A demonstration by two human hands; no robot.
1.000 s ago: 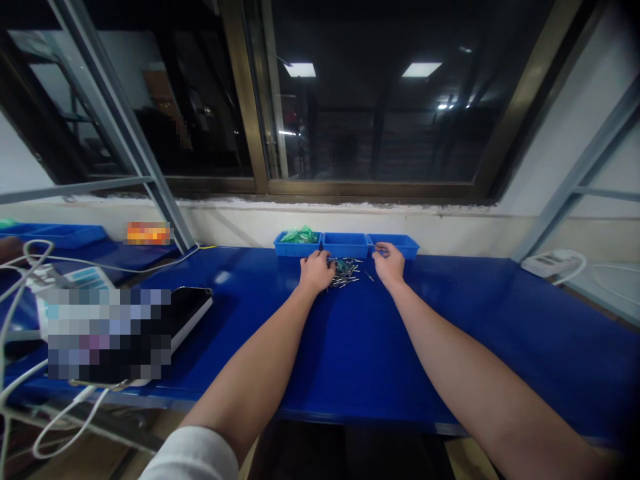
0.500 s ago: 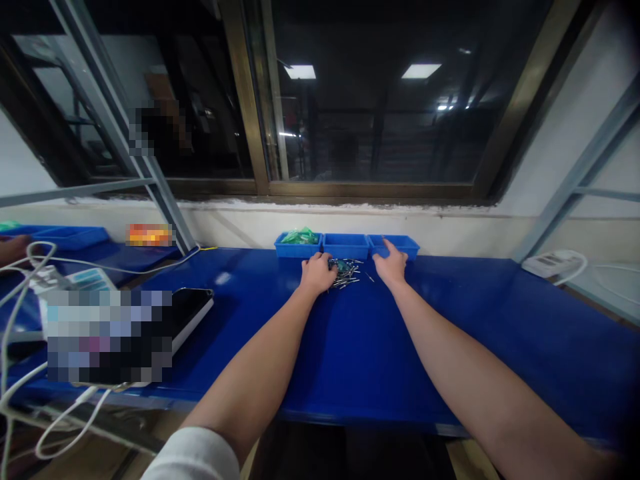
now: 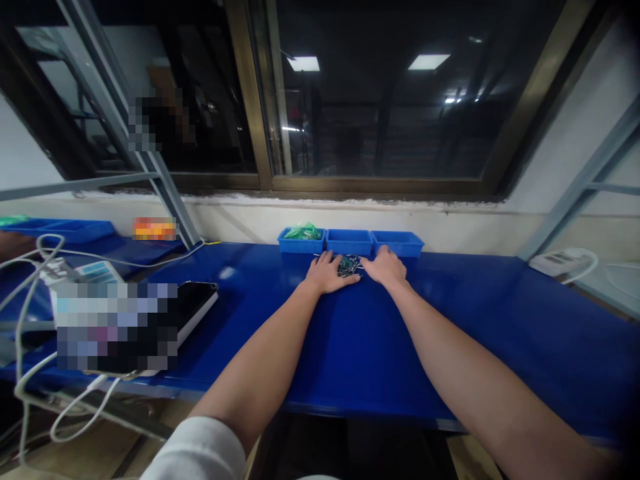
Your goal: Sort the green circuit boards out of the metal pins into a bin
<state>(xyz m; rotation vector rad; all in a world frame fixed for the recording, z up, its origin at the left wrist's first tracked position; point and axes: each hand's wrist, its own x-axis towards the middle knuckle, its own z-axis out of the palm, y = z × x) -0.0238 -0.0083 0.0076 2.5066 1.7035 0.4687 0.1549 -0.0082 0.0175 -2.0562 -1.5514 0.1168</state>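
two hands on the pins, as i read it from here: left hand [image 3: 327,274] and right hand [image 3: 385,267] lie flat and open, gripping nothing i can see, fingertips [image 3: 354,279] touching the pins [image 3: 350,265] from either side; their long axis runs sideways, just below the blue bins [image 3: 350,243].

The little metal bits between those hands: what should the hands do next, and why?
Probably slide the left hand and right hand a little closer together, to gather the small metal parts into one heap. The parts lie loose on the blue bench top, the hands sit on either side of them, and the middle blue bin is right behind.
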